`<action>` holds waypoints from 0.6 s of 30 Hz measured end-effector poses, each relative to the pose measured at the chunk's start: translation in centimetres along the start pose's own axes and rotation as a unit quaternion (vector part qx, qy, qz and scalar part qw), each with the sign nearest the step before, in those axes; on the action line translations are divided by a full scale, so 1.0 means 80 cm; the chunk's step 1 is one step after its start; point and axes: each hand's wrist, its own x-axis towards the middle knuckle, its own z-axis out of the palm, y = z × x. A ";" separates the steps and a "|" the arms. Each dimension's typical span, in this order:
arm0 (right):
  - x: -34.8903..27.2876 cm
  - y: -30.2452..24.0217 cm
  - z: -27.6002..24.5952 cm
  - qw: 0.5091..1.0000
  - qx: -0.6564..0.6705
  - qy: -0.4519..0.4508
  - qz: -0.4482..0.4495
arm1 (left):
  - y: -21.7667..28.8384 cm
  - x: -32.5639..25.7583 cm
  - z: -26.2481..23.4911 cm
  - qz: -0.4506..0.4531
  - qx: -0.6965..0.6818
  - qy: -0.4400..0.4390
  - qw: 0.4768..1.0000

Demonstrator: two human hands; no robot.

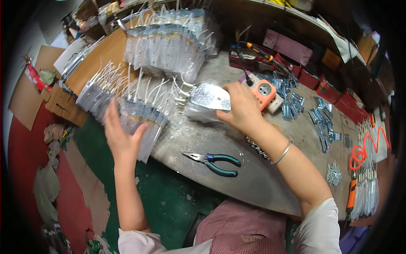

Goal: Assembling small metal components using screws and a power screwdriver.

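Note:
My left hand (120, 133) lies flat with fingers apart against a row of clear plastic packets with white ties (139, 116) at the left edge of the grey worktable (253, 173). My right hand (241, 108) grips a stack of the same clear packets (207, 101), holding it near the middle of the table. A bangle sits on my right wrist. More packets stand in long rows (165, 48) at the back left, on a wooden board (103, 53).
Teal-handled pliers (215, 163) lie near the table's front edge. An orange socket box (264, 91) sits beside my right hand. Small metal clips (321, 120) are scattered to the right, with an orange coiled cable (363, 150) and red bins (334, 86) behind. Cardboard scraps (61, 106) lie on the floor left.

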 end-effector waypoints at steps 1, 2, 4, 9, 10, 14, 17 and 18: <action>-0.008 0.004 -0.001 1.000 -0.008 -0.003 0.016 | 0.011 -0.008 0.002 0.005 -0.013 -0.011 1.000; -0.017 0.010 -0.003 0.999 0.027 0.003 0.021 | 0.022 -0.019 0.004 -0.034 -0.100 0.021 0.994; -0.033 -0.003 -0.018 0.994 0.105 0.026 0.029 | 0.053 -0.056 -0.014 -0.120 -0.279 0.010 0.953; -0.123 -0.050 -0.072 0.891 0.409 0.021 0.194 | 0.168 -0.096 0.031 -0.327 -0.746 -0.183 0.550; -0.144 -0.059 -0.081 0.909 0.389 0.002 0.151 | 0.180 -0.102 0.031 -0.278 -0.762 -0.220 0.542; -0.195 -0.074 -0.128 0.891 0.422 -0.060 0.158 | 0.270 -0.092 0.013 -0.363 -0.781 -0.155 0.484; -0.220 -0.001 -0.194 0.968 0.235 -0.023 0.085 | 0.284 -0.119 0.019 -0.396 -0.788 -0.267 0.388; -0.232 0.030 -0.211 0.941 0.215 0.022 0.262 | 0.292 -0.126 0.018 -0.397 -0.796 -0.305 0.341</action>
